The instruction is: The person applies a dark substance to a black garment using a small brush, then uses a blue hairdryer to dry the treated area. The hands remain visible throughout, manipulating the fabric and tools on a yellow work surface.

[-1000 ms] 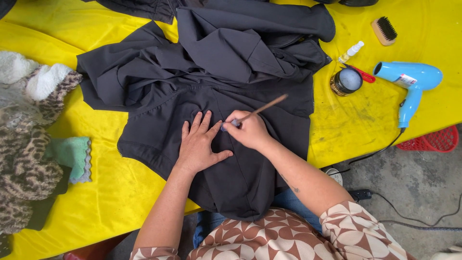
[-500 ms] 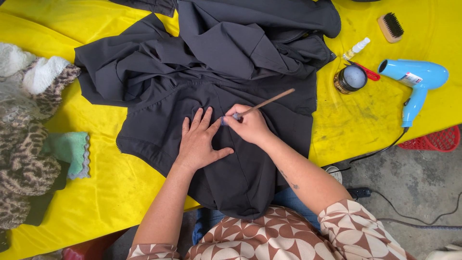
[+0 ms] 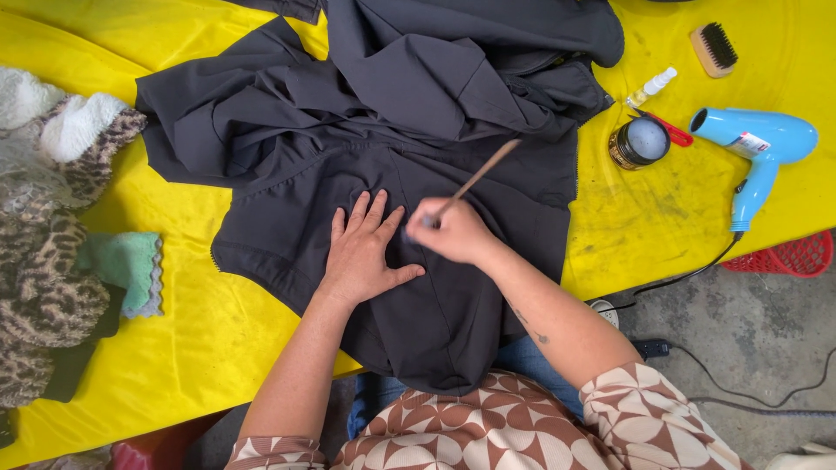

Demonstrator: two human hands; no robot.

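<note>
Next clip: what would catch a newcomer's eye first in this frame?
The dark garment spread over the bright yellow table cover dominates the centre. On it, the left hand lies flat with fingers spread, while the right hand beside it grips a thin wooden-handled brush angled up to the right. At the right edge lies a light blue hair dryer, with a small dark jar next to it.

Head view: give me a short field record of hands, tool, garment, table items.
left hand: flat, fingers spread, pressing on the dark garment
right hand: closed on a thin wooden-handled brush, tip at the cloth
surface: yellow table cover
right side: blue hair dryer, small jar, spray bottle, bristle brush
left side: leopard-print fabric, green cloth
</note>
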